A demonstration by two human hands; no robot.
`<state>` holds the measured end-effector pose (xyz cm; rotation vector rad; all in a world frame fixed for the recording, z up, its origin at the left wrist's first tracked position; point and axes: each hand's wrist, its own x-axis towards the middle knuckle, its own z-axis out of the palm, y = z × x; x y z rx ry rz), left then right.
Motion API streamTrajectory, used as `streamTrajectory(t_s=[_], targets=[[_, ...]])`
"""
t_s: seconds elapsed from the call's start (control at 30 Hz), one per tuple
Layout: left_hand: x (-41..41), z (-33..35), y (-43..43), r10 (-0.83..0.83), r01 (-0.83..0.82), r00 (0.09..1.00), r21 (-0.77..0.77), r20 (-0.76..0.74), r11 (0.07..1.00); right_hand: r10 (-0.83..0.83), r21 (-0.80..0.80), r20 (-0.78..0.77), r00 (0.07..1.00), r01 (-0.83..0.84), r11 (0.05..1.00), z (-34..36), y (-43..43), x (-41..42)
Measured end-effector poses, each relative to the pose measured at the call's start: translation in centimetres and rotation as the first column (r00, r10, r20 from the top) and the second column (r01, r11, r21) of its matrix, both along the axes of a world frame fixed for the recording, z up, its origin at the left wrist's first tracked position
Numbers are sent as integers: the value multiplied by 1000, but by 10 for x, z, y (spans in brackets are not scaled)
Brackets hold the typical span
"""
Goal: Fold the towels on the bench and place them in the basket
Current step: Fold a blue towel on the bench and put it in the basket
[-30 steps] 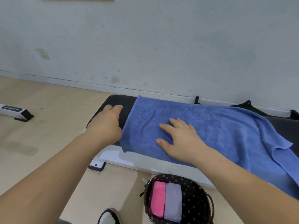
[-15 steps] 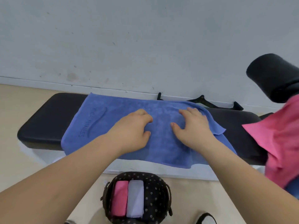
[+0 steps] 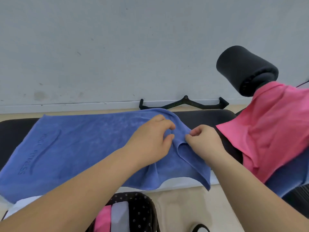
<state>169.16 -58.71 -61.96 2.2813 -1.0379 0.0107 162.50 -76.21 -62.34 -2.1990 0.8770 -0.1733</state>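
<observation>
Both hands have shifted rightward along the blue towel [image 3: 80, 148], spread on the bench [image 3: 205, 118]. Left hand [image 3: 150, 141] and right hand [image 3: 204, 141] each pinch its bunched right end. First fold in hand; next, that end likely goes to the bench's left end, edges matched.
</observation>
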Motion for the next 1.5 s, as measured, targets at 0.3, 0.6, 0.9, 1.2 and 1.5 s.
streamTrajectory(t_s=[0.3,0.6,0.9,1.2,1.5], targets=[[51,40,-101,-175,217,970,279,-167,935,-48,102,510,859,-5,995,3,-19,4],[91,54,-153,90,-56,940,112,-329,992,55,116,50,997,-60,991,4,-44,-13],[68,30,-124,121,-108,975,81,-187,991,5,-33,-21,1000,-5,999,-13,-74,-35],[15,-22,-69,45,25,994,597,-101,802,-52,-94,-18,998,50,994,-9,-75,-46],[12,-7,-118,81,-118,992,481,97,869,-71,-144,-5,997,70,987,-16,-88,-60]])
